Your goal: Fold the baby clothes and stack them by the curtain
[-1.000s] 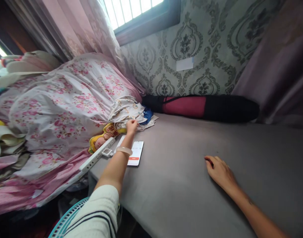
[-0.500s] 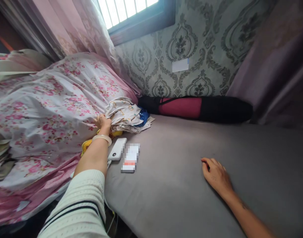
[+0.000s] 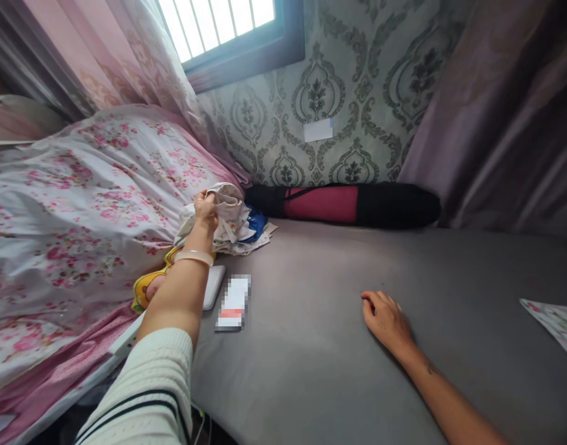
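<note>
The left hand (image 3: 206, 210) is stretched forward and grasps a pale cloth (image 3: 226, 213) by its upper edge, the fingers closed on the fabric so that part of it is lifted in a fold. This cloth is at the far left corner of the grey surface (image 3: 311, 296), on top of a small pile of fabric, with a blue cloth (image 3: 257, 224) showing at its right side and the floral bedding (image 3: 102, 191) just to its left. A light bangle (image 3: 194, 257) circles the left wrist, and a white sleeve (image 3: 149, 383) with dark stripes covers the arm above it. The right hand (image 3: 384, 316) rests on the surface, well apart from the pile, its fingers loosely curled and released, with nothing seen in them. Below the pile, a phone (image 3: 233, 303) with a blurred-out screen lies flat near a white device (image 3: 214, 287) that the left forearm partly hides. A yellow cushion (image 3: 147, 290) sits beside that forearm, partly covered by it. Behind the pile, a long black and red bag (image 3: 320, 205) lies along the patterned wall (image 3: 274, 117). A printed sheet (image 3: 559, 327) enters at the right edge.
</note>
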Tool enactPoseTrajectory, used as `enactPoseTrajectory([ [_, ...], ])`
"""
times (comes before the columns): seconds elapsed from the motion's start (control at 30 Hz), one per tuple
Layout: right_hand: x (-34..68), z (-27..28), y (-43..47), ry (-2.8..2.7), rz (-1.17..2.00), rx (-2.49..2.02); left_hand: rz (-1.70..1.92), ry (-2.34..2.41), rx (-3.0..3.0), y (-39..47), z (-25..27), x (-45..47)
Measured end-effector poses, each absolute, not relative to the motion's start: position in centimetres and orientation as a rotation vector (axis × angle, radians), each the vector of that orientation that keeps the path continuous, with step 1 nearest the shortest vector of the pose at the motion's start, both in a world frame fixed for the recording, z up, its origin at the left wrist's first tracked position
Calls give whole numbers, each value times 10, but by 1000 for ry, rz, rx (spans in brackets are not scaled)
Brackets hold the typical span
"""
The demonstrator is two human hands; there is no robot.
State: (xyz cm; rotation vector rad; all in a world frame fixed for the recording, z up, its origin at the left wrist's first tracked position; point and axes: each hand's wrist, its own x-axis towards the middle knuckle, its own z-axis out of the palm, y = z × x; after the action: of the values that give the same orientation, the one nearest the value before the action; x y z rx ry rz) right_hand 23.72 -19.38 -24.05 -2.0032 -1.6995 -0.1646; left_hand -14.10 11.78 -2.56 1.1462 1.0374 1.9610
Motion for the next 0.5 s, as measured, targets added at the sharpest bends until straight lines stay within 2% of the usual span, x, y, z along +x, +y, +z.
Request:
enactPoseTrajectory([
  [0.3,239,-240,-196,-1681,-88,-1936,1601,526,986,60,-36,-25],
  [0.5,243,-220,-196,-1416,121,-1695,1277,377,1077,0,-36,39],
])
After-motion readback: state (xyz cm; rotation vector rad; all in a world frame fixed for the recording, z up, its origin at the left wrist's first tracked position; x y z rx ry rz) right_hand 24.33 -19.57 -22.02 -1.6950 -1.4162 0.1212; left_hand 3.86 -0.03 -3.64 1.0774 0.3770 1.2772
